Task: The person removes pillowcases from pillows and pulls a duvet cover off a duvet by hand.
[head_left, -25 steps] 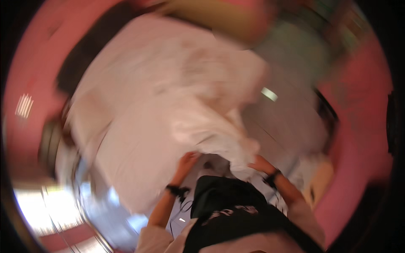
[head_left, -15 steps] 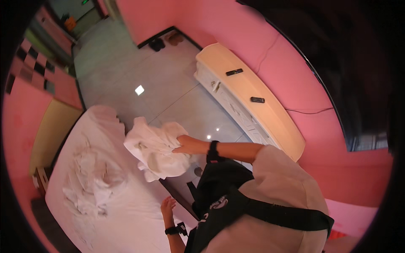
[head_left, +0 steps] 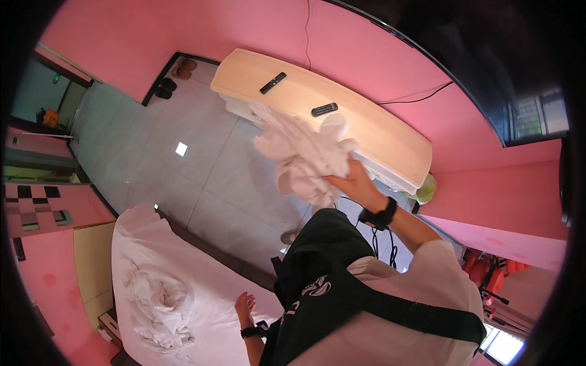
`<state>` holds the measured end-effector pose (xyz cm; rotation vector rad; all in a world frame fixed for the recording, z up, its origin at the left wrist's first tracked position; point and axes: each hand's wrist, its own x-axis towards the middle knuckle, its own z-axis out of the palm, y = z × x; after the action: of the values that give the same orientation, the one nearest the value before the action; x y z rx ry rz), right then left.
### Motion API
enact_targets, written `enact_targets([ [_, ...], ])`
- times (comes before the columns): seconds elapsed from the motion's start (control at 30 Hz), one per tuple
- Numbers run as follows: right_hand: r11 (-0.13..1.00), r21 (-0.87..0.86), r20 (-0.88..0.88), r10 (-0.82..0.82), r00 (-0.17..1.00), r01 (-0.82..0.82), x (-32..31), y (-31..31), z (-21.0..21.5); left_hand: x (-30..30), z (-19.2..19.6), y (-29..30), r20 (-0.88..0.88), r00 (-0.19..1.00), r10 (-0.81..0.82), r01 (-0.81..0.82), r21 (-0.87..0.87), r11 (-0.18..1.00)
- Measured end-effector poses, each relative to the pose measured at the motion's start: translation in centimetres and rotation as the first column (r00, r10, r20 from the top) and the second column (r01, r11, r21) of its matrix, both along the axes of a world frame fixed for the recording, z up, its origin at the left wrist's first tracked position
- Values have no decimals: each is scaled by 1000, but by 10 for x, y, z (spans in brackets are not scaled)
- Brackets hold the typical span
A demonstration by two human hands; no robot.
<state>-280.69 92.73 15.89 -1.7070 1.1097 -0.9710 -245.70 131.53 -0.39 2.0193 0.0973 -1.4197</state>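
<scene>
My right hand (head_left: 353,184) grips a crumpled white cloth (head_left: 299,152) and holds it up in the air in front of the long cream sideboard (head_left: 366,131). My left hand (head_left: 245,303) hangs open and empty over the edge of the bed's white sheet (head_left: 201,317). Both wrists wear black bands. A second rumpled white cloth (head_left: 155,302) lies bunched on the bed. A black bag (head_left: 317,274) hangs on my chest.
Two black remotes (head_left: 273,82) (head_left: 324,109) lie on the sideboard against the pink wall. Grey tiled floor (head_left: 183,152) spreads between bed and sideboard. Shoes (head_left: 174,76) sit by a dark doorway strip. Cables (head_left: 381,241) trail on the floor near my right arm.
My view has swung from the bed toward the sideboard. My right hand has carried the white cloth up and to the right, away from the bed. My left hand stays low by the bed.
</scene>
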Motion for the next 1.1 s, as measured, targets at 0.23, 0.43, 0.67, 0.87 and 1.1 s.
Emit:
enact_targets([
  [0.23, 976, -150, -301, -198, 933, 158, -130, -47, 22, -12, 0, -76, 41, 986, -159, 154, 116, 981],
  [0.43, 916, -118, -360, -400, 843, 384, -180, -90, -40, -46, 11, -192, -41, 922, -384, 386, 49, 921],
  [0.67, 763, -12, -723, -453, 521, 647, -257, -104, -189, -68, 3, -292, 1, 825, -566, 565, 41, 824],
  [0.87, 667, 220, -743, -358, 565, 712, -251, -72, -226, -103, 38, -307, 51, 867, -496, 496, 8, 868],
  [1.1, 851, 272, -685, -156, 712, 449, -285, -43, -298, -134, 45, -207, 122, 936, -330, 338, -53, 940],
])
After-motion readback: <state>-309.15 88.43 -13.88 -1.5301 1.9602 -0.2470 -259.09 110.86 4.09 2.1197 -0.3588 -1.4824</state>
